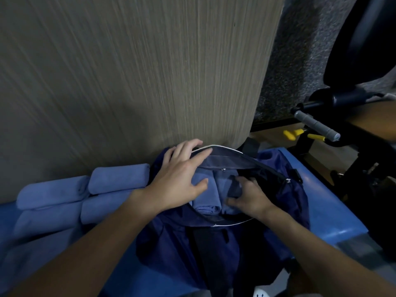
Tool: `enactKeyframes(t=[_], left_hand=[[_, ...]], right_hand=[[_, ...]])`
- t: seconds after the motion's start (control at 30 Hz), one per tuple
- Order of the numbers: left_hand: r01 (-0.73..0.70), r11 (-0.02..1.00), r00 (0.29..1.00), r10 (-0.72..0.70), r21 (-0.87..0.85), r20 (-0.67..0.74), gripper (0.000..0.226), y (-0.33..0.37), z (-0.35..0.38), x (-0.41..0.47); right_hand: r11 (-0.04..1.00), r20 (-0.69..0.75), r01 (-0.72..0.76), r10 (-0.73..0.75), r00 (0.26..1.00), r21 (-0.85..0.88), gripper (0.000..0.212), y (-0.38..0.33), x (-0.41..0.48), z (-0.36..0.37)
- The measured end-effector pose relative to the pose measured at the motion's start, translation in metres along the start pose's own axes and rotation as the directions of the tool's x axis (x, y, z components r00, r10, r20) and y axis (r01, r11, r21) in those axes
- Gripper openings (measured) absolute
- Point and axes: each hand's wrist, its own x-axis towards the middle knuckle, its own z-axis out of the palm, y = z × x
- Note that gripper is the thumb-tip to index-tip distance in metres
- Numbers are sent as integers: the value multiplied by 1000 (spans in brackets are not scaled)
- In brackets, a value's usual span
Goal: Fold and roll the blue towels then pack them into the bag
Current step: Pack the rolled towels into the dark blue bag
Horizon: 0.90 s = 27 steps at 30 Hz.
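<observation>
At the far left, several rolled blue towels lie side by side, touching each other, along the near edge of the wood-grain desk. The lower rolls are blurred, so I cannot count them.

Just to their right, the left hand lies on the far side of the navy bag. Its grip is wide: the fingers are straight and spread over the bag's upper flap near the white-piped rim, and the thumb touches a towel inside.

The bag lies open on a blue surface. In its mouth, two rolled towels stand close together, between the two hands.

The right hand is inside the opening, just beside these towels. Its fingers are curled down against the dark lining and the thumb touches the nearest roll. If this grip really holds something, I cannot tell.

More to the right, off the blue surface, stands a black machine with a grey handle and small yellow parts beside it. Grey carpet shows behind.
</observation>
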Motion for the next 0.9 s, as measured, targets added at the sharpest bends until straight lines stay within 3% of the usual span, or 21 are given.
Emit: enactKeyframes(t=[0.07,0.13,0.23,0.33,0.4,0.5,0.6,0.73,0.83,0.9], left_hand=[[-1,999,1000,1,-40,-23,62,-2,-3,-14],[46,991,998,-52,-127,-48,57,-5,-5,-34],[151,931,975,-197,-332,-107,51,-15,-4,-67],[273,869,917,-365,-412,-161,46,-37,1,-94],[335,881,897,-407,-335,-175,43,-56,2,-101],[312,931,926,-343,-188,-159,42,-92,-3,-91],[348,937,937,-347,-39,38,43,-134,-14,-69],[399,898,811,-440,186,384,68,-166,-25,-49],[346,875,739,-477,339,475,94,-177,-30,-41],[324,873,721,-477,365,503,91,-177,-30,-40]], right_hand=[[979,-100,104,-122,987,-174,67,-5,-18,5],[952,-219,223,-268,938,-211,51,-8,-36,14],[926,-291,363,-378,879,-106,30,-13,-54,27],[885,-333,465,-434,837,15,21,-27,-71,40],[861,-337,491,-426,840,134,17,-38,-81,50],[855,-343,473,-388,856,212,19,-49,-85,60],[863,-343,429,-330,879,268,18,-53,-78,64],[849,-330,397,-286,900,349,20,-56,-72,65],[826,-322,395,-277,905,402,23,-57,-67,64],[811,-312,396,-278,909,430,22,-57,-65,63]])
